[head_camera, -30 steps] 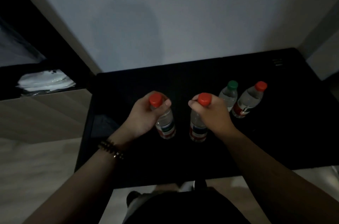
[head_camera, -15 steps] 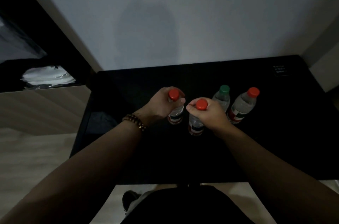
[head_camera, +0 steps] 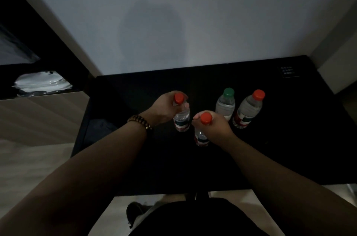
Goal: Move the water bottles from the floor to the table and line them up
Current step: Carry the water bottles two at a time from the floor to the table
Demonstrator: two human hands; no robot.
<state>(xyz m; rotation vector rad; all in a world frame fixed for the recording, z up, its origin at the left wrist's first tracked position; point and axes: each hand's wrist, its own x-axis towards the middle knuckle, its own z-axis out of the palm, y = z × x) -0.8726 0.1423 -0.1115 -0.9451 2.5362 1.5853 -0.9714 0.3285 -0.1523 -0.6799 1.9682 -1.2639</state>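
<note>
On the black table [head_camera: 289, 154] stand several clear water bottles. My left hand [head_camera: 164, 109] grips the neck of a red-capped bottle [head_camera: 181, 118] that stands upright on the table. My right hand [head_camera: 214, 127] grips the neck of another red-capped bottle [head_camera: 201, 136], slightly nearer to me and to the right. Behind my right hand stands a green-capped bottle [head_camera: 226, 105], and a third red-capped bottle [head_camera: 248, 109] stands to its right; both are free of my hands.
A white wall rises right behind the table. A small label or panel [head_camera: 287, 71] sits at the table's back right corner. To the left are a dark shelf with white plastic [head_camera: 42, 83] and wooden flooring. My shoe [head_camera: 135, 210] shows below the table's front edge.
My left hand has carried its bottle away from me and to the right, closer to the row. My right hand's bottle has shifted slightly nearer the green-capped one.
</note>
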